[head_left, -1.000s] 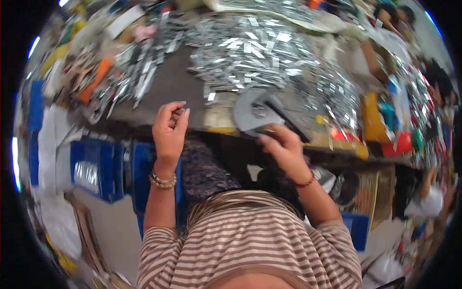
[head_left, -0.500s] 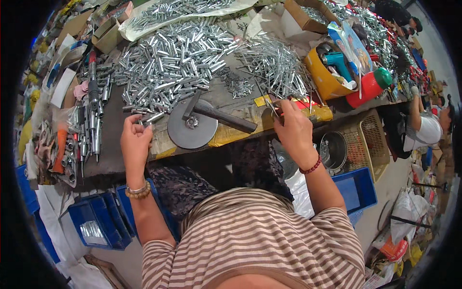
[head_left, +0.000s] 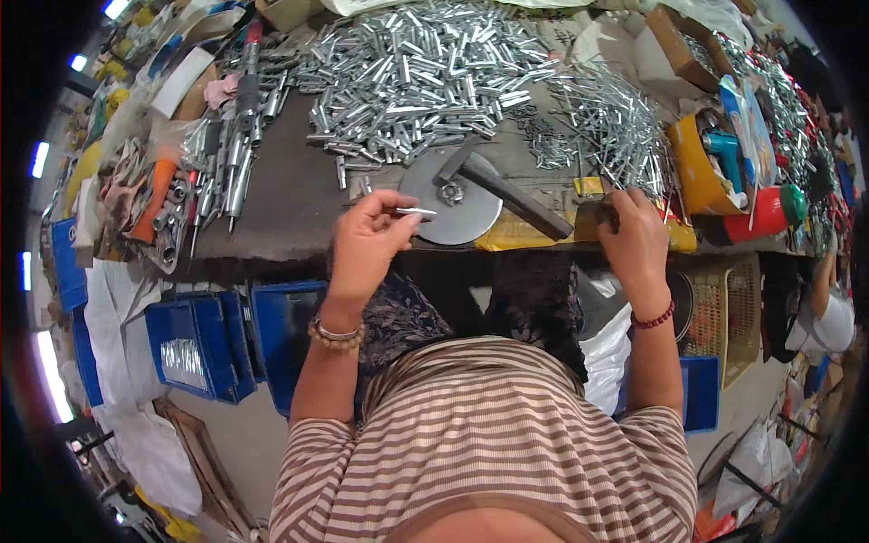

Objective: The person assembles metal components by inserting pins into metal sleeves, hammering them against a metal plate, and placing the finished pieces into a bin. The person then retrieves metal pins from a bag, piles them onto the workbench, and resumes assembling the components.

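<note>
My left hand (head_left: 369, 242) is closed in a pinch on a short silvery metal tube (head_left: 415, 211). It holds the tube level over the near left edge of a round grey metal disc (head_left: 471, 222). A hammer (head_left: 525, 201) lies across the disc, its dark handle slanting toward my right hand (head_left: 639, 244). That hand's fingers are curled at the table's front edge, below a pile of thin metal rods (head_left: 615, 122); what they hold, if anything, is hidden. Beyond the disc spreads a big heap of short metal tubes (head_left: 407, 77).
Small dark metal pieces (head_left: 548, 140) lie between the heaps. At right stand a yellow container (head_left: 706, 167) and a red bottle with green cap (head_left: 759, 215). Screwdriver-like tools (head_left: 237, 158) lie at left. Blue crates (head_left: 195, 348) sit below; another person (head_left: 828, 317) is at far right.
The view has shifted, so the table appears farther right. My left hand has moved right, from the disc's left side to its near edge, with the tube. My right hand stays near the rods.
</note>
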The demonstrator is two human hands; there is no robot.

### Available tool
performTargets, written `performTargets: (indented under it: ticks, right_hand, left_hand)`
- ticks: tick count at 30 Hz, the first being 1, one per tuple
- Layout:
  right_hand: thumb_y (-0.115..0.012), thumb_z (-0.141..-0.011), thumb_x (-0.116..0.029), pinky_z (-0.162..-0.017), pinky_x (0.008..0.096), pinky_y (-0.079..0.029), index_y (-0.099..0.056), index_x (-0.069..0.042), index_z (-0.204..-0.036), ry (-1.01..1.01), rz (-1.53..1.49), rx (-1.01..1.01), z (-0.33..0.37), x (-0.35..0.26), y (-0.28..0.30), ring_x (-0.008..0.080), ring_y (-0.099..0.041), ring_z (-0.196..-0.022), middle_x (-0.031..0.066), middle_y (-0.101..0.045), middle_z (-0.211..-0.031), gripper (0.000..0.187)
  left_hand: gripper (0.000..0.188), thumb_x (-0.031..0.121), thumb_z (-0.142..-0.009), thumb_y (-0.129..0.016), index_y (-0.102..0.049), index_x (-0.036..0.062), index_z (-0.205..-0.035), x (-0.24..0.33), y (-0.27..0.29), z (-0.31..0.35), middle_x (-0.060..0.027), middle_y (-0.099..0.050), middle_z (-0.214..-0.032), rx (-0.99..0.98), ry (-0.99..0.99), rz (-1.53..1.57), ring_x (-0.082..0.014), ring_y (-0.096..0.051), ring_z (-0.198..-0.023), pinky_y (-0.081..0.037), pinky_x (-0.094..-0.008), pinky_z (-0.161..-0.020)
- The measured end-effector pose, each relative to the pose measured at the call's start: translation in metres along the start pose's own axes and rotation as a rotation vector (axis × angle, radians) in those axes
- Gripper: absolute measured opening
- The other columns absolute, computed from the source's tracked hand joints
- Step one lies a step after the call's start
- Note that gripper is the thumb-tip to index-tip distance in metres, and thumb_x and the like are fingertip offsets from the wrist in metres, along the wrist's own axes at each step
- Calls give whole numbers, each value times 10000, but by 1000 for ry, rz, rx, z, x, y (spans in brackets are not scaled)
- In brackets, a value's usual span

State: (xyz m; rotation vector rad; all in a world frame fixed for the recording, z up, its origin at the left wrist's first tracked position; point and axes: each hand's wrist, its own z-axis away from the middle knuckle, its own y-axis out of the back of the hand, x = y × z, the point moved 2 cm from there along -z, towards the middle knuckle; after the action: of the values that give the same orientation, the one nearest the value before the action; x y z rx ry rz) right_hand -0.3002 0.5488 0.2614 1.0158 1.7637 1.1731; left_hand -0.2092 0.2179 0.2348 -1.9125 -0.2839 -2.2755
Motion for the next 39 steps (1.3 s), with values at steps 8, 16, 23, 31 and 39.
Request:
performTargets:
  ticks: [8,16,23,31,39]
  right_hand:
    - [-721,-761,-28,-740,428,-518,-640,-63,-898,429,-412,60,-7,-97,1,318,-620,-857,101,-589,-881,164]
    - [-739,-718,-62,-735,394,-521,-662,-93,-870,514,-377,-27,-18,-116,-20,274,-623,-839,62,-579,-830,173]
    - [-764,-694,-88,-769,402,-513,-695,-99,-888,526,-356,12,-23,-114,-21,266,-623,-866,50,-587,-858,207]
    - [-751,-695,-85,-782,382,-503,-706,-104,-887,581,-364,22,-23,-113,-26,251,-617,-874,43,-581,-867,198]
    - [-720,-710,-82,-769,368,-494,-704,-118,-868,606,-347,46,-28,-113,-32,233,-613,-876,34,-577,-864,162]
  left_hand:
    - [138,75,-893,-739,-722,52,-1029,6,-8,4,-17,-626,-905,23,-309,-500,-121,-598,-729,-487,-279,-663]
    - [150,91,-841,-770,-746,60,-986,15,-11,1,-55,-606,-920,51,-553,-775,-226,-617,-867,-498,-337,-743]
    - [117,91,-841,-759,-743,61,-953,13,-8,-1,-60,-602,-899,43,-588,-811,-248,-606,-864,-494,-365,-755]
    - [121,71,-840,-751,-749,64,-961,9,-7,2,-59,-593,-885,75,-621,-793,-246,-606,-854,-495,-366,-758]
    - [138,78,-830,-762,-752,83,-968,8,-8,2,-52,-597,-894,72,-612,-791,-251,-614,-867,-501,-377,-753]
